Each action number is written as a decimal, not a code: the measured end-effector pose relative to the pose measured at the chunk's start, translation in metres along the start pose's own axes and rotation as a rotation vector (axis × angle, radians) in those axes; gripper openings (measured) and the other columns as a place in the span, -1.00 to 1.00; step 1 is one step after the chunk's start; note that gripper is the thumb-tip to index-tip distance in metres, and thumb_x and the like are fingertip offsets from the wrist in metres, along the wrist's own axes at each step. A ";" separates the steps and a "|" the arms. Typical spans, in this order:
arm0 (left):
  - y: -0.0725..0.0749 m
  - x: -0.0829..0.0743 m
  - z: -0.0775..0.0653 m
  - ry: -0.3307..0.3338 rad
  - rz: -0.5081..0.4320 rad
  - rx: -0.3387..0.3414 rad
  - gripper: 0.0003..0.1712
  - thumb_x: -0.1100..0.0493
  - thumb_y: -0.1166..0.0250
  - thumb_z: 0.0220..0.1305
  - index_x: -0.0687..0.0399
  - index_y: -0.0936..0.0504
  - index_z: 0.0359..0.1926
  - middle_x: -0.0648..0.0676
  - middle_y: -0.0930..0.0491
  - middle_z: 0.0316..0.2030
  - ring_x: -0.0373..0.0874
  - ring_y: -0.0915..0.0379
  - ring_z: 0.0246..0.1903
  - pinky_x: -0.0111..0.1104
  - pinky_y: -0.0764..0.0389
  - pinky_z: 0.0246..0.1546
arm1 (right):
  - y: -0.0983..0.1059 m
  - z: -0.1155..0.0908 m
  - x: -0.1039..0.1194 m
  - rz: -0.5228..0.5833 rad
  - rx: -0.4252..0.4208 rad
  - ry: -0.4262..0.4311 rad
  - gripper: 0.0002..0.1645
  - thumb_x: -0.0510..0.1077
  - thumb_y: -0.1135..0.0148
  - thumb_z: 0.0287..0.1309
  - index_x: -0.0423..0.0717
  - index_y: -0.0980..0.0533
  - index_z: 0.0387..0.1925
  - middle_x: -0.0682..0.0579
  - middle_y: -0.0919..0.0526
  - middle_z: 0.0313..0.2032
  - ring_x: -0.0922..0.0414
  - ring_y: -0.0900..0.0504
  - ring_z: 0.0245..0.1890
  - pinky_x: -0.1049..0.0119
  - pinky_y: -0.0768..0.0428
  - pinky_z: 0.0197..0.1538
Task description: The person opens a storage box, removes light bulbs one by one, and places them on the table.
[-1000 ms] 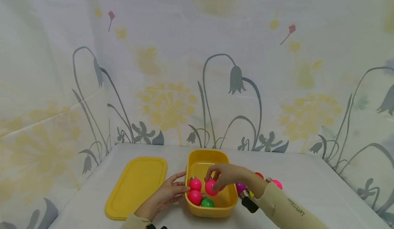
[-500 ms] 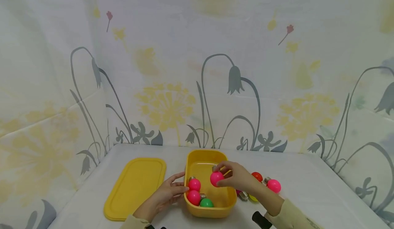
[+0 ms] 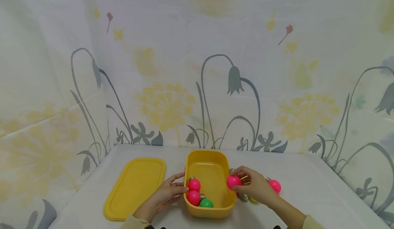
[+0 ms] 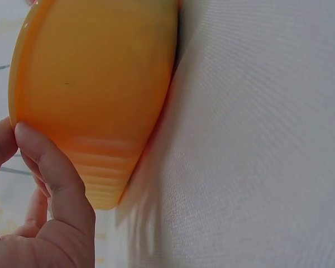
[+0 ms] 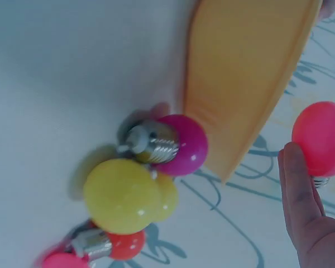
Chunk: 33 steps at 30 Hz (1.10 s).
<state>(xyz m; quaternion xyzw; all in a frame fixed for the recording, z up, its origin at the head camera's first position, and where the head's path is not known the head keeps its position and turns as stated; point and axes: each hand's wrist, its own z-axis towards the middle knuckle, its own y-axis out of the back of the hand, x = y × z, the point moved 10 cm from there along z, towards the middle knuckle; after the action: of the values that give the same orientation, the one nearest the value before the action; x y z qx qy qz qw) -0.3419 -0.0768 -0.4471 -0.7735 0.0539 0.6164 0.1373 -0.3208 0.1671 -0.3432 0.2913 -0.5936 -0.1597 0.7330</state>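
Observation:
My right hand (image 3: 253,184) pinches a pink light bulb (image 3: 233,182) by its round globe, above the right rim of a yellow plastic box (image 3: 209,169). The bulb's metal screw base points away, toward the back. In the right wrist view the same pink bulb (image 5: 322,138) is held between fingertips, clear of the box wall (image 5: 240,84). At the box's left side my left hand (image 3: 169,191) grips the rim; the left wrist view has the thumb (image 4: 50,162) against the outer wall. Inside the box lie two pink bulbs (image 3: 194,197) and a green bulb (image 3: 206,203).
Right of the box several bulbs lie on the white tabletop: a purple bulb (image 5: 187,145), yellow ones (image 5: 120,195), a red one (image 5: 127,244) and a pink one (image 3: 274,186). A flat yellow lid (image 3: 135,188) lies to the left. A flower-printed cloth (image 3: 172,68) stands behind.
My right hand has carried the pink bulb from inside the box up and rightward to the right rim. The left hand stays at the box's left side.

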 end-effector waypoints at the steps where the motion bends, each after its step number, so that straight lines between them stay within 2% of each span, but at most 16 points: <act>1: 0.000 0.000 0.000 -0.001 -0.001 0.001 -0.20 0.25 -0.33 0.14 0.19 -0.16 0.35 0.15 -0.50 -0.15 -0.13 -0.49 -0.33 -0.37 -0.58 -0.24 | 0.003 -0.002 -0.002 -0.002 -0.006 0.002 -0.60 -0.14 -0.48 -0.16 -0.05 -0.54 -0.20 0.02 -0.55 -0.28 0.11 -0.55 -0.31 0.24 -0.60 -0.23; 7: 0.001 -0.001 0.000 -0.003 0.000 -0.006 -0.19 0.24 -0.34 0.14 0.19 -0.16 0.36 0.14 -0.49 -0.16 -0.14 -0.49 -0.33 -0.36 -0.58 -0.23 | 0.018 -0.012 -0.016 -0.017 -0.030 0.004 -0.57 -0.18 -0.47 -0.15 -0.12 -0.51 -0.18 0.01 -0.58 -0.27 0.08 -0.54 -0.29 0.29 -0.59 -0.25; 12: 0.000 -0.003 0.000 -0.001 0.003 -0.004 -0.20 0.25 -0.33 0.15 0.19 -0.16 0.35 0.16 -0.49 -0.14 -0.12 -0.49 -0.31 -0.35 -0.58 -0.21 | 0.033 -0.021 -0.032 -0.056 -0.086 -0.055 -0.55 -0.18 -0.48 -0.18 -0.13 -0.50 -0.19 0.00 -0.59 -0.27 0.10 -0.55 -0.29 0.27 -0.60 -0.24; 20: 0.000 -0.003 -0.002 -0.011 -0.007 0.005 -0.21 0.27 -0.32 0.15 0.22 -0.16 0.35 0.14 -0.50 -0.17 -0.13 -0.49 -0.32 -0.36 -0.57 -0.22 | 0.051 -0.032 -0.061 -0.102 -0.128 -0.138 -0.54 -0.16 -0.48 -0.16 -0.16 -0.50 -0.17 -0.02 -0.60 -0.26 0.08 -0.56 -0.29 0.21 -0.61 -0.24; 30: -0.003 -0.005 -0.003 -0.034 -0.008 0.017 -0.22 0.28 -0.31 0.16 0.23 -0.16 0.35 0.15 -0.50 -0.15 -0.14 -0.49 -0.32 -0.36 -0.57 -0.23 | 0.059 -0.036 -0.096 -0.116 -0.094 -0.231 -0.50 -0.25 -0.44 -0.15 -0.29 -0.50 -0.10 -0.05 -0.59 -0.25 0.07 -0.53 -0.29 0.20 -0.62 -0.25; 33: -0.003 -0.005 -0.003 -0.037 -0.014 0.019 -0.23 0.29 -0.30 0.16 0.23 -0.16 0.35 0.15 -0.50 -0.15 -0.15 -0.49 -0.32 -0.37 -0.58 -0.25 | 0.059 -0.035 -0.104 -0.130 -0.073 -0.236 -0.52 -0.29 -0.43 -0.15 -0.34 -0.50 -0.11 -0.05 -0.58 -0.26 0.06 -0.53 -0.30 0.19 -0.62 -0.24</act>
<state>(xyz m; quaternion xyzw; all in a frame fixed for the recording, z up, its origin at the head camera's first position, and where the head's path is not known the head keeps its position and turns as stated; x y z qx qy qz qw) -0.3398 -0.0750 -0.4414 -0.7609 0.0515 0.6292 0.1499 -0.3189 0.2813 -0.3924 0.2814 -0.6494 -0.2613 0.6563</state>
